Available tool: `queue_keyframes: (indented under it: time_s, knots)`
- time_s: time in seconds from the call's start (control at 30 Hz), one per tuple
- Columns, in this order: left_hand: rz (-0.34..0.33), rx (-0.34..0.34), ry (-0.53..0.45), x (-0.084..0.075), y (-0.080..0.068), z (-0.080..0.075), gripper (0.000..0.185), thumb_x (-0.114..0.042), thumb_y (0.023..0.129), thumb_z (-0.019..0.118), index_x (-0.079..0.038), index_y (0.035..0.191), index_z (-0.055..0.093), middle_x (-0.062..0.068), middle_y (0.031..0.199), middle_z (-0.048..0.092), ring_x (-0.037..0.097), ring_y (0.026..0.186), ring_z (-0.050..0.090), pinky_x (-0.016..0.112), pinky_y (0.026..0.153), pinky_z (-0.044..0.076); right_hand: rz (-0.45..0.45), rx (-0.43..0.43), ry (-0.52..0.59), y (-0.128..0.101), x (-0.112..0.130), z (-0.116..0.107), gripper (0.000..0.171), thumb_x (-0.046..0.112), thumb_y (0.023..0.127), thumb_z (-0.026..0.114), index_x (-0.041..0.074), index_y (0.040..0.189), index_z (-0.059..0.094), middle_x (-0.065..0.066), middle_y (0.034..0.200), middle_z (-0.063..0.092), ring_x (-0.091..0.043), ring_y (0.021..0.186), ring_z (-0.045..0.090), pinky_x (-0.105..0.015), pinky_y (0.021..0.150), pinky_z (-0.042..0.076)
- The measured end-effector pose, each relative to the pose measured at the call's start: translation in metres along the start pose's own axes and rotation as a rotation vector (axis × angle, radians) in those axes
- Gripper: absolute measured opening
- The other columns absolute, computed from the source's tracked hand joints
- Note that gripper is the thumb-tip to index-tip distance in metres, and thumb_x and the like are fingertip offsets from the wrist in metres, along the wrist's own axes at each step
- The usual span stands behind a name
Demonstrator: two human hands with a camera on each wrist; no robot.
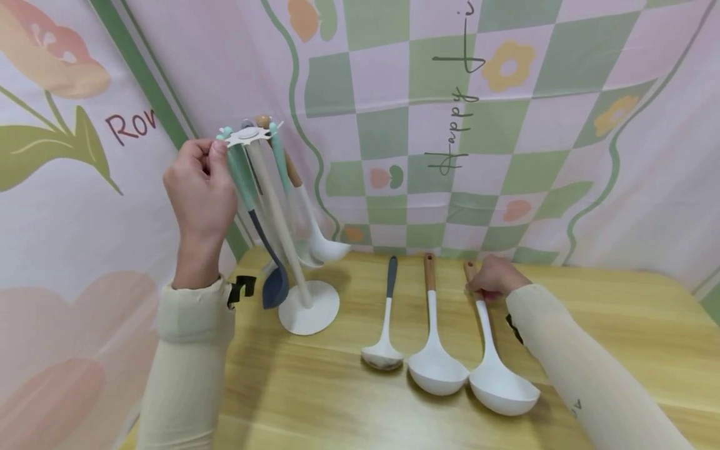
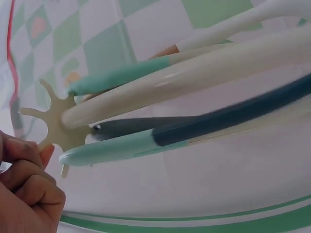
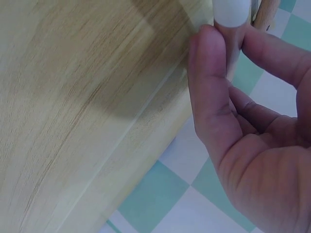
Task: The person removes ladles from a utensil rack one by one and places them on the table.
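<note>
In the head view my left hand (image 1: 202,187) pinches the notched top of a white utensil rack (image 1: 309,319) between thumb and fingers. The left wrist view shows curled fingers at one prong of that star-shaped top (image 2: 60,114). Hanging from the rack are a dark blue ladle (image 1: 275,287) with a mint handle, a white ladle (image 1: 329,249) with a wooden handle and other utensils partly hidden behind the pole. At the right, my right hand (image 1: 497,278) pinches the brown handle of a big white ladle (image 1: 503,390), whose bowl lies low on the table.
Left of the held ladle lie a white ladle (image 1: 437,375) with a brown handle and a smaller one (image 1: 382,356) with a grey handle. The wooden table (image 1: 315,400) meets a checkered cloth backdrop (image 1: 382,131) behind. Another printed cloth (image 1: 56,237) hangs at the left.
</note>
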State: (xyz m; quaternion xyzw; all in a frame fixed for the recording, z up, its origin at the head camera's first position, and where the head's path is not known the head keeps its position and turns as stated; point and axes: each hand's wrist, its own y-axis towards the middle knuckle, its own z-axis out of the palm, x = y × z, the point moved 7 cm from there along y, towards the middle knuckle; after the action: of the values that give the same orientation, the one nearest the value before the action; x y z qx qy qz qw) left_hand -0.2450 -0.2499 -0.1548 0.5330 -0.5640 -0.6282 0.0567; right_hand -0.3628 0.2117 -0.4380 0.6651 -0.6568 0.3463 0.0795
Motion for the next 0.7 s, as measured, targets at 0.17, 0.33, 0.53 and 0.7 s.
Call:
queue_keyframes:
  time_s: [0.17,0.33,0.53,0.7]
  knots:
    - [-0.128,0.06,-0.078,0.017,0.01,0.002,0.034,-0.024,0.11,0.055,0.005,0.113,0.071,-0.008,0.069,0.044,0.004,0.058,0.036,0.018,0.053,0.028,-0.007,-0.002,-0.003,0.0,0.0,0.0,0.023,0.011,0.09,0.074,-0.001,0.07,0.07,-0.003,0.057,0.064,-0.011,0.05,0.063,-0.025,0.054,0.057]
    - [-0.208,0.049,-0.131,0.029,0.012,0.002,0.031,-0.027,0.109,0.058,0.0,0.114,0.072,-0.007,0.069,0.044,0.006,0.059,0.037,0.018,0.053,0.028,-0.014,-0.006,0.001,0.001,0.0,0.0,0.023,0.01,0.089,0.073,0.0,0.069,0.069,-0.003,0.056,0.064,-0.011,0.05,0.062,-0.025,0.054,0.057]
    - [-0.2,-0.043,-0.129,0.031,-0.001,0.007,0.031,-0.027,0.109,0.057,0.0,0.116,0.071,-0.01,0.075,0.052,0.003,0.065,0.047,0.018,0.058,0.035,-0.02,-0.006,-0.009,0.001,-0.001,0.002,0.024,0.009,0.089,0.072,0.002,0.066,0.07,-0.003,0.055,0.063,-0.012,0.05,0.061,-0.025,0.054,0.054]
    - [-0.074,-0.081,-0.066,0.026,-0.021,0.018,0.026,-0.015,0.106,0.062,0.006,0.119,0.07,0.011,0.1,0.073,0.013,0.084,0.066,0.017,0.072,0.05,-0.023,-0.018,-0.024,0.002,-0.001,0.002,0.025,0.01,0.089,0.072,0.002,0.066,0.068,-0.003,0.055,0.063,-0.012,0.05,0.061,-0.025,0.053,0.054]
